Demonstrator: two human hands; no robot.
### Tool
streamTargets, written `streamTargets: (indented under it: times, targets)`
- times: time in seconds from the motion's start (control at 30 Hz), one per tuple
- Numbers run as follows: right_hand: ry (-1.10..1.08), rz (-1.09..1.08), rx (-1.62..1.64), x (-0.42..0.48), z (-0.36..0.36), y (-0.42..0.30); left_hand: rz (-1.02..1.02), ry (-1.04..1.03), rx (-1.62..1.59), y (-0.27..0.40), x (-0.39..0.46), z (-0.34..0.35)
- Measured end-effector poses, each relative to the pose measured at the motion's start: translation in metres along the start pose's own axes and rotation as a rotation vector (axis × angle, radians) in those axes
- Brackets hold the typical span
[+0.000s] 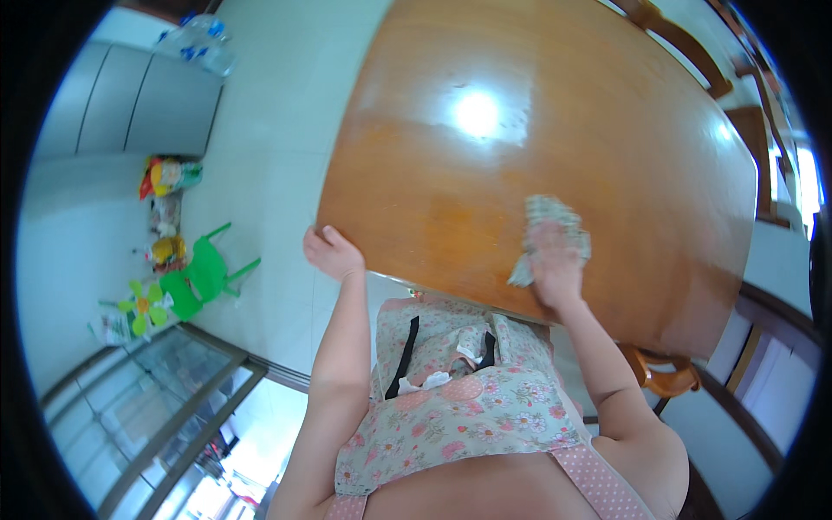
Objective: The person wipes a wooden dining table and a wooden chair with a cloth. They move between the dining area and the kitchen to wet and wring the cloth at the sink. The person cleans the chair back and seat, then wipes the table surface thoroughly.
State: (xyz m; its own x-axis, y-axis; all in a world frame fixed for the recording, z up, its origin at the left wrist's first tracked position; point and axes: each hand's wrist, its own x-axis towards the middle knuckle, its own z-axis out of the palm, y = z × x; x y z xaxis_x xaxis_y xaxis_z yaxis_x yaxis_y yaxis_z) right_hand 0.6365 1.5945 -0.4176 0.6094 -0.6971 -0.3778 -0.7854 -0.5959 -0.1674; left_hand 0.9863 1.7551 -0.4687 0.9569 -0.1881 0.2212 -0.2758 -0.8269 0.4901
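Note:
A checked cloth (556,214) lies on the glossy wooden table top (468,169), right of the middle and near the front edge. My right hand (556,266) presses on it, slightly blurred, with cloth showing on both sides of the fingers. My left hand (334,252) rests at the table's front left corner, its fingers curled at the edge; whether they grip the corner is hard to see. Small pale specks lie on the wood between my hands. A bright light reflects off the table's far part. A flowered apron (468,416) covers my front, close to the table edge.
Wooden chairs (689,45) stand beyond the table's far right side, and another (666,377) is near its front right. On the left are a green plastic chair (207,268), a yellow-green pinwheel (142,307), a grey cabinet (172,107) and clear plastic bottles (201,45).

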Motion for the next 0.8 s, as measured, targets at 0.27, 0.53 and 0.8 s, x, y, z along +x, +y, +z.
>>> streamTargets:
  times: [0.27, 0.53, 0.8]
  targets:
    - [0.351, 0.307, -0.139, 0.163, 0.003, -0.058, 0.036, 0.001, -0.018, 0.013, -0.013, 0.007]
    - [0.028, -0.669, -0.169, 0.069, 0.014, -0.255, -0.052, -0.366, -0.363, -0.012, -0.015, -0.030]
    - [0.000, -0.622, -0.122, 0.104, -0.006, -0.259, -0.314, -0.537, -0.462, -0.116, -0.006, -0.078]
